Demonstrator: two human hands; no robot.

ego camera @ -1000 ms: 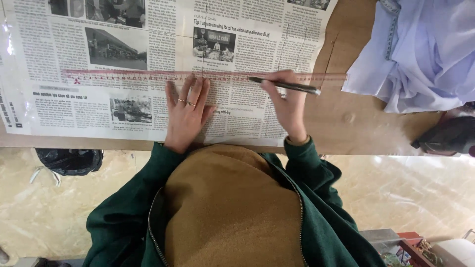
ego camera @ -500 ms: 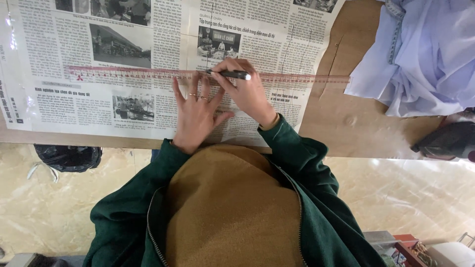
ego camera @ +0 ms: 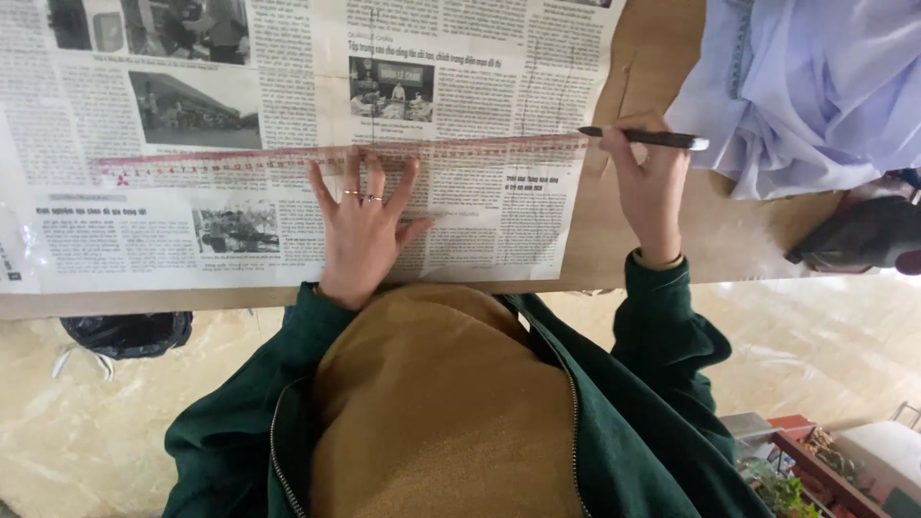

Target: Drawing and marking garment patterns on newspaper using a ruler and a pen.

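Observation:
A sheet of newspaper (ego camera: 249,105) lies spread on a brown table (ego camera: 662,58). A long clear ruler (ego camera: 211,161) with red markings lies across it from left to right. My left hand (ego camera: 363,225) presses flat on the ruler's middle, fingers spread, with rings on two fingers. My right hand (ego camera: 650,187) is at the ruler's right end, past the paper's right edge, and holds a dark pen (ego camera: 643,139) level, its tip pointing left at the ruler's end.
A pale lilac cloth (ego camera: 806,86) is heaped at the table's right, with a dark object (ego camera: 859,235) below it at the table edge. A black bag (ego camera: 125,331) lies on the floor at the left. Boxes and clutter (ego camera: 815,460) sit at the lower right.
My right hand has swept with the pen from the ruler's middle to its right end. The left hand has stayed pressed on the ruler. The view shifted a little leftward.

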